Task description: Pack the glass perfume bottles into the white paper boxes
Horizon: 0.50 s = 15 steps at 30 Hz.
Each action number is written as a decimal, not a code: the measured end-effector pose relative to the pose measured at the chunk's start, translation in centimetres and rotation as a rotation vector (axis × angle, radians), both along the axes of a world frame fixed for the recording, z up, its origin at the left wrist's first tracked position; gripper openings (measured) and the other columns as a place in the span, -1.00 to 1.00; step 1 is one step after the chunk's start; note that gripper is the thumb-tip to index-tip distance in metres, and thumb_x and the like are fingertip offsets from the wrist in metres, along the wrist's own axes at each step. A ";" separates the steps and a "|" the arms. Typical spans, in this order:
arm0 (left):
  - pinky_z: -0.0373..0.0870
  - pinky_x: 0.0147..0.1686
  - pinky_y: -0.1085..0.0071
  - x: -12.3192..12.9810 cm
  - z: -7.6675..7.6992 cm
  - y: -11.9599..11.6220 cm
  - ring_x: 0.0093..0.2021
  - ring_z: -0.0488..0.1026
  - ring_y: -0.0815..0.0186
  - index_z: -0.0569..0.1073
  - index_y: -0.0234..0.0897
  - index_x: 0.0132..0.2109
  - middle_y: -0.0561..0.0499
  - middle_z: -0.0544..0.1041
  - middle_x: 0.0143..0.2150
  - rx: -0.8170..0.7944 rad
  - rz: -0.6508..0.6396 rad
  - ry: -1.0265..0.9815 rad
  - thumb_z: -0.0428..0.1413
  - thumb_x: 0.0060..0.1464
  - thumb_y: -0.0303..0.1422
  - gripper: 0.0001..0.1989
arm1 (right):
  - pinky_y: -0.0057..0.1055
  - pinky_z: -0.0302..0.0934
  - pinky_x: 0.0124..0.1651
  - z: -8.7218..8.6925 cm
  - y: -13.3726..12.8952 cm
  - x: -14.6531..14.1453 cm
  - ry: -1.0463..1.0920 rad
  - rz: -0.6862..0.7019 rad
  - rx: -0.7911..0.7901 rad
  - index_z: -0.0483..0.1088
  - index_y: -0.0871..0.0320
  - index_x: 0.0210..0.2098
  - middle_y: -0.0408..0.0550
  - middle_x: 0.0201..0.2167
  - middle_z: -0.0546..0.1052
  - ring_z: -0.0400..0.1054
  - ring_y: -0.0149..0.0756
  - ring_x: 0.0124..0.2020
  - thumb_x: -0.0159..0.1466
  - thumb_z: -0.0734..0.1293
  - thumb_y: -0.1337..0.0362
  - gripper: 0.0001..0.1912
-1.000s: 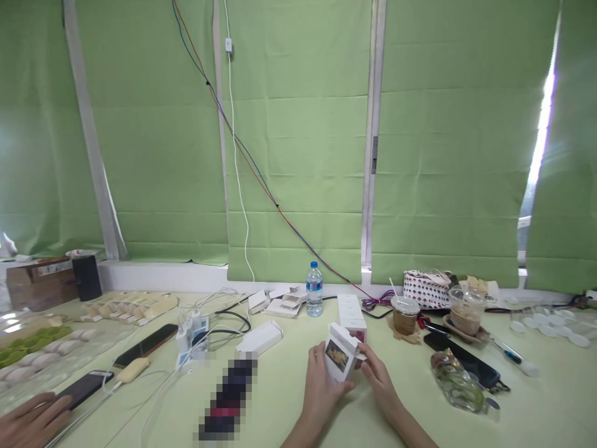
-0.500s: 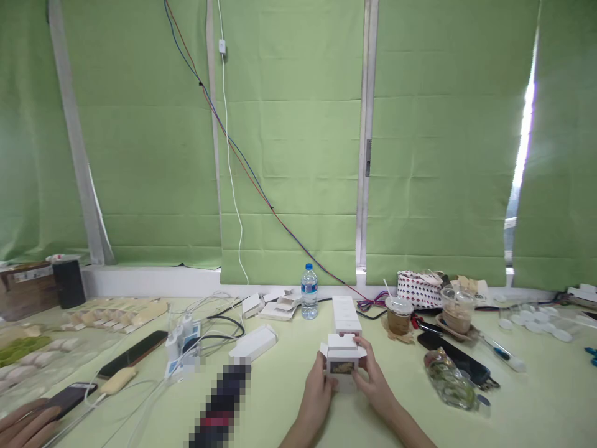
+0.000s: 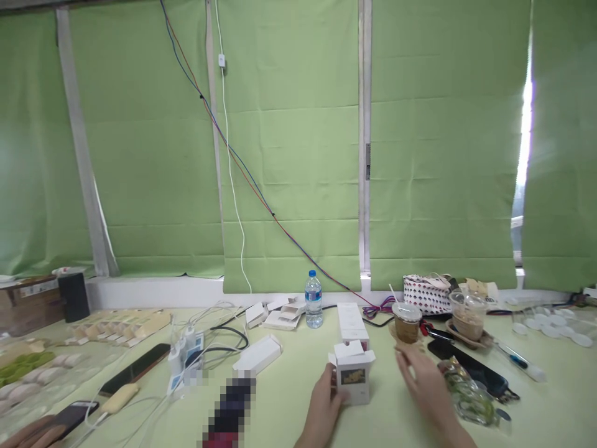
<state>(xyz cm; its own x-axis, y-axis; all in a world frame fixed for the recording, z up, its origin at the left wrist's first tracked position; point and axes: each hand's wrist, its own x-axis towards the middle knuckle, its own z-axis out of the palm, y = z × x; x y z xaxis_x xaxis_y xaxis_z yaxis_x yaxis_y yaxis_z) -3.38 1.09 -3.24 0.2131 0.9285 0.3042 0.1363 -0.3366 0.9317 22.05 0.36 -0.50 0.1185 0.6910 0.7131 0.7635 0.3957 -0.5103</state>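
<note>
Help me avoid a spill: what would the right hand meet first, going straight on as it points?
Most likely the nearer cup, just ahead of the right hand; depth is unclear, so the fingers might pass over it or slip by its left side.

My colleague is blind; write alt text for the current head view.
A person's left hand holds an open white box at a cluttered table, while the right hand is apart from it, in front of a lidded drink cup. Behind are another white box and a water bottle, with green blinds beyond.
</note>
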 end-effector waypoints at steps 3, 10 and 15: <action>0.44 -0.09 0.11 0.0 -0.3 0.0 -0.07 0.49 0.03 0.36 0.09 -0.09 0.12 0.55 -0.11 0.062 -0.011 -0.001 0.16 -0.19 -0.46 -0.53 | -0.01 0.17 -0.23 0.8 -0.3 5.1 -0.241 -0.402 -0.004 0.46 0.08 -0.37 0.13 -0.35 0.52 0.41 0.06 -0.31 0.24 0.13 0.07 -0.66; 0.26 0.14 -0.04 0.0 0.5 -1.5 0.22 0.22 -0.02 0.14 0.03 0.16 -0.03 0.29 0.14 0.518 0.530 0.084 0.07 0.08 -0.16 -0.50 | -0.11 0.01 -0.29 2.4 -2.0 8.9 -0.350 -0.581 -0.508 0.49 0.07 -0.56 0.08 -0.40 0.53 0.37 0.02 -0.28 0.17 0.26 0.19 -0.75; 0.35 0.01 0.04 0.6 -0.6 -2.9 0.13 0.25 0.02 0.11 -0.18 0.18 -0.18 0.20 0.11 0.809 0.443 0.214 -0.06 0.16 -0.18 -0.53 | -0.13 -0.03 -0.24 2.2 -2.0 8.0 -0.408 -0.553 -0.487 0.54 0.01 -0.45 0.01 -0.42 0.54 0.38 -0.06 -0.29 0.19 0.24 0.36 -0.75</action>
<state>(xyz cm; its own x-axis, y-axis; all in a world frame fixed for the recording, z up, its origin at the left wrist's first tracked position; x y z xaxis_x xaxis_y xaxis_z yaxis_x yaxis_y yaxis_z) -2.77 -1.82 -3.84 0.0171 0.4628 0.8863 0.5475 -0.7461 0.3790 30.01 -1.61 1.65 0.3276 0.8509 0.4106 0.9444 -0.2822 -0.1687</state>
